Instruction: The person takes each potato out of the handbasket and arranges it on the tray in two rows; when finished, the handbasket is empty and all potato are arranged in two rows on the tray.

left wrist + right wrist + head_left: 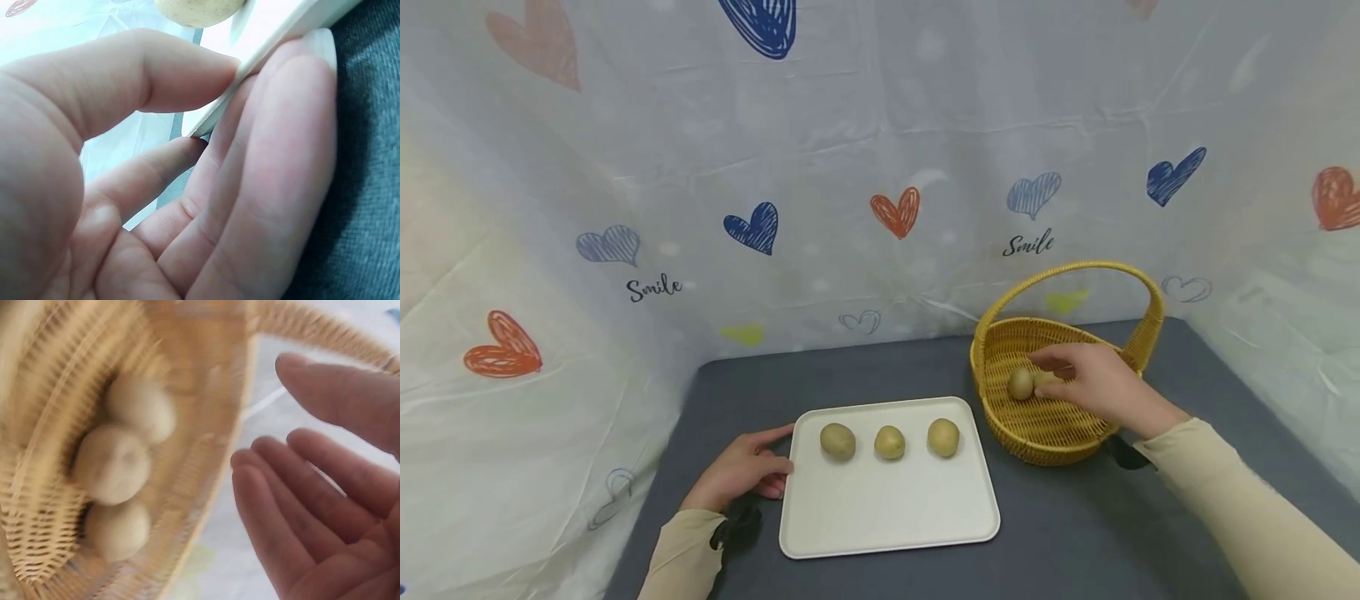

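My left hand (737, 468) grips the left edge of a white tray (887, 512), thumb (194, 81) at the rim and fingers curled underneath. Three potatoes stand in a row along the tray's far half: a browner one (838, 442), a small one (890, 442) and a paler one (943, 437). Over the yellow wicker basket (1037, 452) my right hand (1101, 383) hovers with fingers apart and nothing between them. Inside the basket, the right wrist view has three potatoes touching in a line, the middle potato (112, 464) foremost; the head view partly hides them behind the hand.
The basket's tall arched handle (1086, 266) rises above the right hand. Tray and basket stand close together on a dark grey cloth-covered table (880, 575). Behind the table hangs a white curtain (820, 150) printed with hearts.
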`<state>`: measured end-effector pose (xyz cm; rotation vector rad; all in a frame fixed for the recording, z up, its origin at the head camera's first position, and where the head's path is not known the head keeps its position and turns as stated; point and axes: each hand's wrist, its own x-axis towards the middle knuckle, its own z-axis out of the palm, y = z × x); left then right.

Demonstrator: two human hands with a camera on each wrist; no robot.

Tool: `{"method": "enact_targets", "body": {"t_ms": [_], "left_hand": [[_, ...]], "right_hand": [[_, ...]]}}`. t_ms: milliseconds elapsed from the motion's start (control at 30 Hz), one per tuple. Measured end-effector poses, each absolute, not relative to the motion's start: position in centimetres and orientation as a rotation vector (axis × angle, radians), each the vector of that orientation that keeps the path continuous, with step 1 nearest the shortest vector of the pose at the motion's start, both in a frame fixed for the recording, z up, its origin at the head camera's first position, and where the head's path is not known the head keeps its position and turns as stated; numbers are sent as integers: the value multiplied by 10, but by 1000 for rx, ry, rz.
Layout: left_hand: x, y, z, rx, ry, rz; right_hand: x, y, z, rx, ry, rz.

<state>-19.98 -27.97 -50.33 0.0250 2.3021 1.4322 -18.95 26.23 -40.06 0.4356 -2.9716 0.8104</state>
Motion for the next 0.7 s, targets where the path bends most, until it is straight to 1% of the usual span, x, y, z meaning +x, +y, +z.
{"method": "enact_targets", "body": {"t_ms": [167, 367, 700], "left_hand": [[-200, -281, -503, 15, 2302, 1428], [-200, -282, -504, 8, 2292, 1435], [-199, -282, -504, 12, 2294, 1446]], "right_hand": [[-217, 271, -413, 432, -3075, 872], [-242, 267, -423, 474, -3125, 824], [-259, 260, -435, 485, -3211, 759]]}}
